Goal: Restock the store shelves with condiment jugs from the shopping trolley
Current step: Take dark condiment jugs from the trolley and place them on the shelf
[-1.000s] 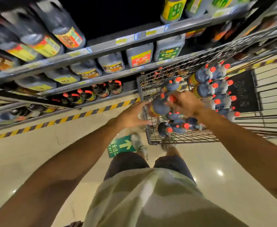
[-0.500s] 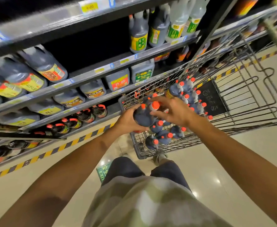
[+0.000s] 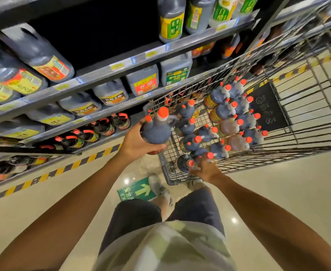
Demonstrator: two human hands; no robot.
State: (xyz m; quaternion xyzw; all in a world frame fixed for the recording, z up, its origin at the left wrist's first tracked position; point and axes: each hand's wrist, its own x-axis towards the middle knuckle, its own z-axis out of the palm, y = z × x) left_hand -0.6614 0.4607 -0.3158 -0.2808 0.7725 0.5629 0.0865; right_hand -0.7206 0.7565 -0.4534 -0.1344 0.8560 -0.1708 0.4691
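The left hand (image 3: 139,145) is cupping a dark condiment jug (image 3: 156,129) from beneath, fingers curled round its lower body, and is holding it upright in the air just outside the near left corner of the wire shopping trolley (image 3: 258,155); its orange cap (image 3: 162,112) is pointing up toward the camera. The right hand (image 3: 204,169) is reaching into the trolley's near end, its fingers closing on the top of another dark jug (image 3: 185,163) lying among the rest, though how firmly it is gripping is hard to tell. The two hands are working apart from each other. Many more orange-capped jugs (image 3: 233,122) are standing packed together in the trolley basket. To the left, the store shelves (image 3: 106,75) are carrying larger square jugs with yellow and red labels, and the lowest shelf is holding a row of dark bottles with orange handles (image 3: 102,130). A green arrow sticker (image 3: 137,190) is lying on the glossy floor (image 3: 288,192) beside the person's shoes.
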